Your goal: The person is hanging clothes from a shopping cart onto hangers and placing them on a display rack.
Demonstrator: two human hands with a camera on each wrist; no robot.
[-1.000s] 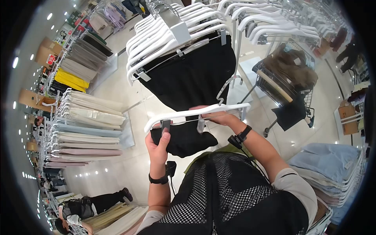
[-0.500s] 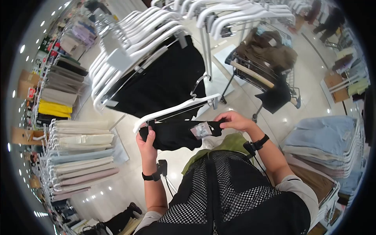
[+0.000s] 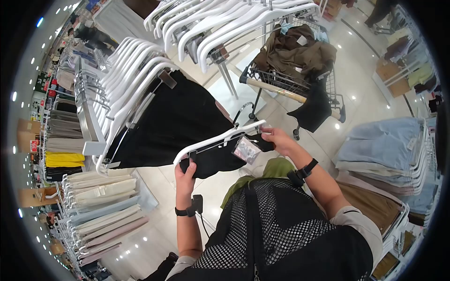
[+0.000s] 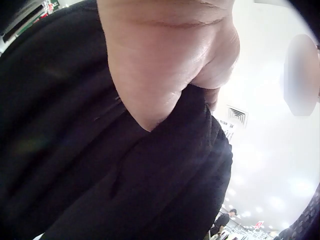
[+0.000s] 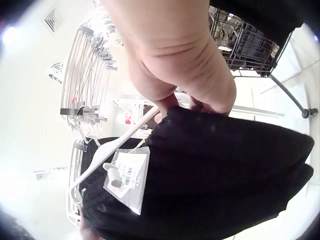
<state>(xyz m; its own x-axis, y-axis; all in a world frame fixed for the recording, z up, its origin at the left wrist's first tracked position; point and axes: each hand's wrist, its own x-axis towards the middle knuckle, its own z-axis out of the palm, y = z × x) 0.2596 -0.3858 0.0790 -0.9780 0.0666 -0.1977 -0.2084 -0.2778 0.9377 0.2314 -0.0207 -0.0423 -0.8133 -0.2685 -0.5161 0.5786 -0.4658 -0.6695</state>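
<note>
A black garment [image 3: 213, 161] with a gathered waistband hangs across the front of the body at a white clip hanger [image 3: 211, 138]. My left hand [image 3: 184, 176] pinches the waistband's left end, thumb in front, right by the hanger's end. At the other end of the waistband, my right hand [image 3: 280, 141] grips the black cloth close to the hanger's right tip. In the right wrist view a clear-sleeved price tag [image 5: 129, 172] dangles from the waistband, next to a white security tag [image 5: 114, 176]. Black cloth falls from the left hand [image 4: 165, 60] in the left wrist view.
Ahead on the left stands a rack of white hangers [image 3: 133, 77] with black garments [image 3: 173, 122]. A shopping cart [image 3: 276, 91] holding brown clothes [image 3: 300, 47] is beyond the right hand. Pale trousers [image 3: 103, 192] hang at left, light blue ones [image 3: 379, 140] at right.
The right hand has moved from behind the hanger to the waistband's right end and grips it, bringing the price tag into view. The head view has swung right.
</note>
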